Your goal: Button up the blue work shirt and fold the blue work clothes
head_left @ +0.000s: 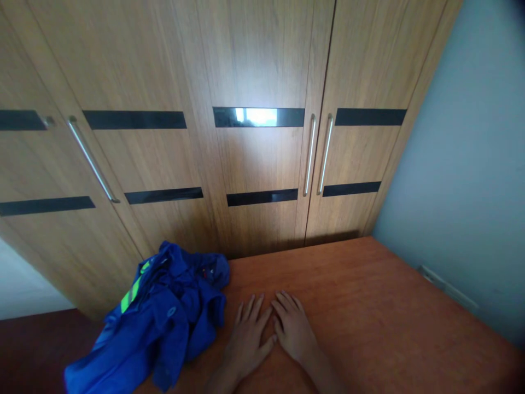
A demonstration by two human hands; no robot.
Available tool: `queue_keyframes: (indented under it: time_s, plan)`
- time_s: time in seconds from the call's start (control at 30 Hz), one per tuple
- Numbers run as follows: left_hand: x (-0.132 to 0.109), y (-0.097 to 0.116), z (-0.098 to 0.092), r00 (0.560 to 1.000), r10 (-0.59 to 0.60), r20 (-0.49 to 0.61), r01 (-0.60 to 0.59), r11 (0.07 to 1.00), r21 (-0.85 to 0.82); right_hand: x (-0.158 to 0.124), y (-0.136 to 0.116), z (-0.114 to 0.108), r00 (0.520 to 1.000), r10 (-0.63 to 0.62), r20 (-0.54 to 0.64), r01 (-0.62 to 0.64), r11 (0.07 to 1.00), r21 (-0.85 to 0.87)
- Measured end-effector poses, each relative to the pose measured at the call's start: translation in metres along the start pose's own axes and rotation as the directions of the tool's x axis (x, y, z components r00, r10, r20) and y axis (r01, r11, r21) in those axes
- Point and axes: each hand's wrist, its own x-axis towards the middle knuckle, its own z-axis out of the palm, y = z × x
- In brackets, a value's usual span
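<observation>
My left hand (pixel 246 339) lies flat and palm down on the reddish-brown wooden table (pixel 369 317), fingers stretched out. My right hand (pixel 293 325) rests flat beside it, thumbs nearly touching. Neither hand holds anything. A crumpled blue garment (pixel 164 323) with a bright green stripe lies on the table's left part, just left of my left hand and hanging over the edge.
A wooden wardrobe (pixel 254 164) with black strips and metal bar handles (pixel 310 155) stands right behind the table. A pale grey-blue wall (pixel 471 191) runs along the right side. Dark floor (pixel 33 345) shows at the lower left.
</observation>
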Motion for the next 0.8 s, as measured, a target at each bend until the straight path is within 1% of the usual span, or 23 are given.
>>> queue_keyframes:
  time_s: [0.23,0.53,0.8]
  plan:
    - [0.0001,-0.0022,0.0035,1.0,0.006,-0.014,-0.007,1.0,-0.018,0.0008,-0.0033,-0.0021,0.999,0.012,-0.039,-0.011,1.0,0.016]
    - [-0.0011,-0.0004,0.0003,1.0,-0.001,-0.014,0.001,0.999,-0.048,0.0021,-0.0025,-0.0044,0.999,0.014,-0.03,-0.013,0.999,0.039]
    - [-0.0011,-0.0012,0.0013,1.0,-0.002,-0.008,0.001,0.999,-0.045,0.0015,-0.0006,-0.0031,0.998,0.019,-0.055,-0.015,0.997,0.069]
